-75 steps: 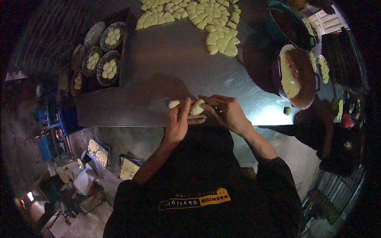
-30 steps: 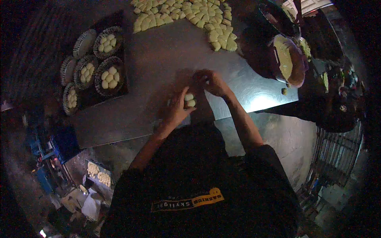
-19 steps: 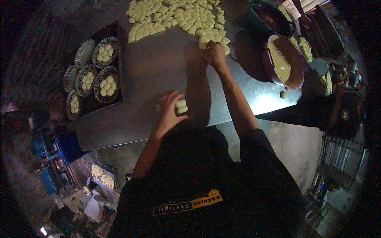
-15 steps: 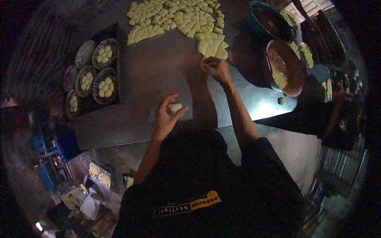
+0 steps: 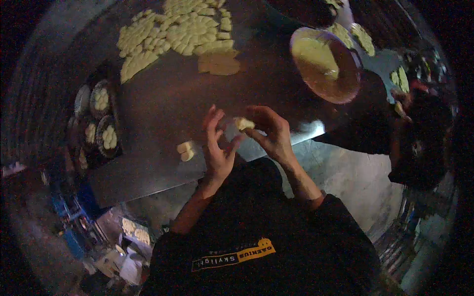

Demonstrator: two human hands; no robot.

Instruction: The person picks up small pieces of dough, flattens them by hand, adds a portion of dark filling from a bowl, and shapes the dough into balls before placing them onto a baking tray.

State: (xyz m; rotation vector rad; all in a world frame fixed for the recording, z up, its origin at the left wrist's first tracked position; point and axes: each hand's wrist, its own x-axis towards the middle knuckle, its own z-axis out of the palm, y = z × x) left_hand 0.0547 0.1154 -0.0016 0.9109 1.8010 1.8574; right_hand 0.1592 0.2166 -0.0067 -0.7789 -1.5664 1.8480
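Observation:
My right hand [image 5: 276, 135] pinches a small pale dough piece [image 5: 243, 123] between thumb and fingers, just above the metal table. Facing it on the left, my left hand [image 5: 218, 150] has its fingers spread and curved, apart from that piece. Left of my left hand lies a small dough lump [image 5: 185, 151] on the tabletop, seemingly two bits side by side. Farther off spreads a sheet of dough cut into many pieces [image 5: 190, 34]. Its nearest part [image 5: 218, 63] lies in shadow.
At the left stands a dark tray of round fluted tins [image 5: 107, 132], several holding dough balls. A wide basin [image 5: 345, 88] with yellowish contents sits at the right, a darker basin [image 5: 306, 11] beyond it. A person in dark clothes [image 5: 419, 135] is at the far right.
My right hand has come back from the cut dough with a piece in it, beside my left hand. The dough my left hand held has left it; a lump now lies on the table.

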